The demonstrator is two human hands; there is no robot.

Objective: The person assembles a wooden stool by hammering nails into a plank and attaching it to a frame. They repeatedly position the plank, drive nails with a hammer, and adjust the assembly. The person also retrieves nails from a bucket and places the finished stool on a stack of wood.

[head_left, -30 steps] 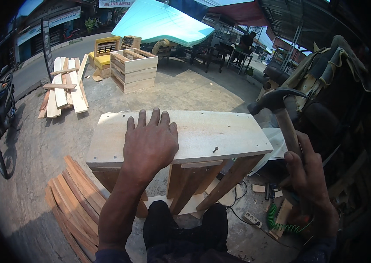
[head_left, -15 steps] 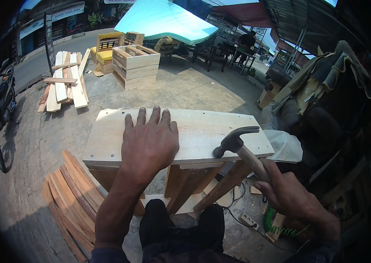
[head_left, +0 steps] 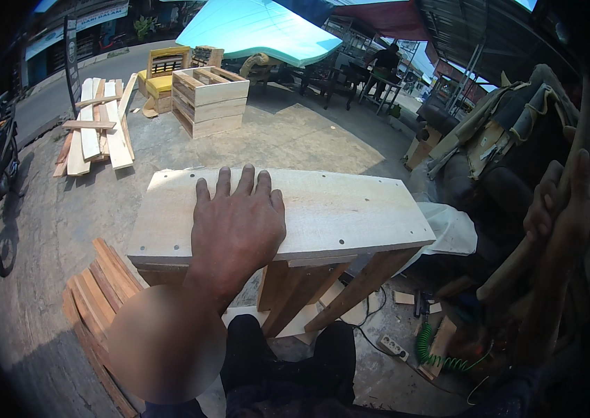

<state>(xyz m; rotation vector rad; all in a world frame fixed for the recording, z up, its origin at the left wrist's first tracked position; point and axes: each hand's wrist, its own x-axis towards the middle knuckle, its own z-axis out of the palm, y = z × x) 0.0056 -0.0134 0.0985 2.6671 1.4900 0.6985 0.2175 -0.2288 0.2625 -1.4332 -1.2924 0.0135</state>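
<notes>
Left hand [head_left: 239, 223] flat on a pale board [head_left: 357, 209]

The board is smooth, long and rectangular, dotted with dark round nail heads [head_left: 341, 242], on a frame [head_left: 373, 287] of browner, straight slats. Rough brown strips [head_left: 108, 275] lie left of the board; a crumpled white sheet [head_left: 451, 230] shows at its right end. The left hand rests on the board, fingers spread. Well apart, beyond the board's right end, the right hand [head_left: 559, 202] is wrapped round the wooden handle of a hammer [head_left: 508, 268].

Sunlight and shade cross the concrete floor [head_left: 295, 143], with a yellow-cushioned chair [head_left: 160, 85], turquoise sheet [head_left: 260, 31] and road [head_left: 41, 106] beyond.
</notes>
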